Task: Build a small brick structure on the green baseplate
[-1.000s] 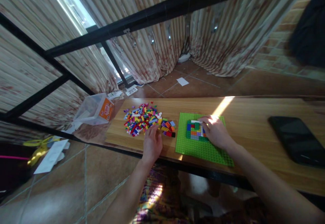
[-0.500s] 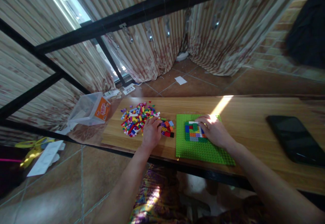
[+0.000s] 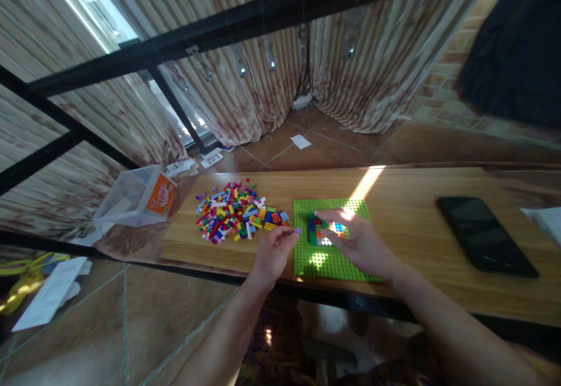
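A green baseplate [image 3: 333,263] lies on the wooden table [image 3: 407,222] with a small patch of coloured bricks [image 3: 326,231] built on it. To its left lies a pile of loose coloured bricks [image 3: 234,211]. My left hand [image 3: 274,251] is raised beside the baseplate's left edge and pinches a small purple brick [image 3: 297,230] between its fingertips. My right hand [image 3: 357,243] hovers over the built patch with fingers spread, holding nothing, and hides part of it.
A black phone [image 3: 482,234] lies on the table at the right. A clear plastic box with an orange label [image 3: 135,196] lies tipped at the table's left end. Black metal bars [image 3: 245,21] cross above. Curtains and tiled floor lie beyond.
My left hand left the loose pile and moved right toward the baseplate with a purple brick. My right hand lifted off the built patch and spread its fingers. The view shifted right.
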The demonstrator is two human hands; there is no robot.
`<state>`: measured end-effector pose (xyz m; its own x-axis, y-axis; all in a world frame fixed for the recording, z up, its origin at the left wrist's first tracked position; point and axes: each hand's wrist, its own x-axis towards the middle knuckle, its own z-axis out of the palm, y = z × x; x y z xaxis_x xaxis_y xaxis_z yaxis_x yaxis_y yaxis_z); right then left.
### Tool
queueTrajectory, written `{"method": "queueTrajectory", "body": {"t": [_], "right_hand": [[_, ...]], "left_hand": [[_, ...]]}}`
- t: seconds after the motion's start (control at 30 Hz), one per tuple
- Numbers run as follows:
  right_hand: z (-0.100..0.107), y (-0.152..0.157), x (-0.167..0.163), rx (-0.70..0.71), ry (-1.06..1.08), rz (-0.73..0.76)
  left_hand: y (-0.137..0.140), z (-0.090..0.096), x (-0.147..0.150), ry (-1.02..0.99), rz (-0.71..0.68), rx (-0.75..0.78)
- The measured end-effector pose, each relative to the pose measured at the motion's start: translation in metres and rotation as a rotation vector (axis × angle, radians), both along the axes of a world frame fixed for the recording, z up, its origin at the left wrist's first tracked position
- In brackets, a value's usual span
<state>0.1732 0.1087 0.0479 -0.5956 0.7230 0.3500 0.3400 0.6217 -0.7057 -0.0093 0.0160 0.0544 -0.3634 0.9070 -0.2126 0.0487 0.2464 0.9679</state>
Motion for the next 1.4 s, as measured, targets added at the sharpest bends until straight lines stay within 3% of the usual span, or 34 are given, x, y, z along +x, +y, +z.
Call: {"method": "queueTrajectory", "body": {"t": [0.23, 0.37, 0.47, 0.6, 0.73, 0.93, 1.17, 1.3, 1.4], "right_hand": [[-0.003, -0.027, -0.005, -0.019, -0.058, -0.026], [-0.006, -0.021, 0.002, 0.004, -0.035, -0.051], [-0.011, -0.003, 0.011, 0.029, -0.068, -0.111], [-0.024, 0.022, 0.02, 0.042, -0.178, -0.233], [-0.03, 0.029, 0.016, 0.104, -0.298, -0.212], [-0.024, 0.023, 0.007, 0.166, -0.408, -0.193], [-0.029, 0.023, 0.001, 0.16, -0.369, -0.278], [-0.034, 0.026, 0.001, 0.102, -0.33, -0.296], [-0.033, 0.027, 0.003, -0.021, -0.234, -0.289]], "left_hand": [[0.003, 0.0, 0.039, -0.601, 0.035, -0.194], [0.006, 0.002, 0.046, -0.702, 0.021, -0.211], [0.011, -0.001, 0.048, -0.513, -0.011, -0.159], [0.015, -0.014, 0.04, -0.016, -0.002, 0.009], [0.007, -0.032, 0.027, 0.295, -0.058, 0.081], [-0.001, -0.051, 0.017, 0.42, -0.15, 0.189], [0.001, -0.053, 0.017, 0.469, -0.164, 0.228], [0.0, -0.052, 0.018, 0.497, -0.154, 0.249], [0.0, -0.051, 0.019, 0.508, -0.153, 0.258]]}}
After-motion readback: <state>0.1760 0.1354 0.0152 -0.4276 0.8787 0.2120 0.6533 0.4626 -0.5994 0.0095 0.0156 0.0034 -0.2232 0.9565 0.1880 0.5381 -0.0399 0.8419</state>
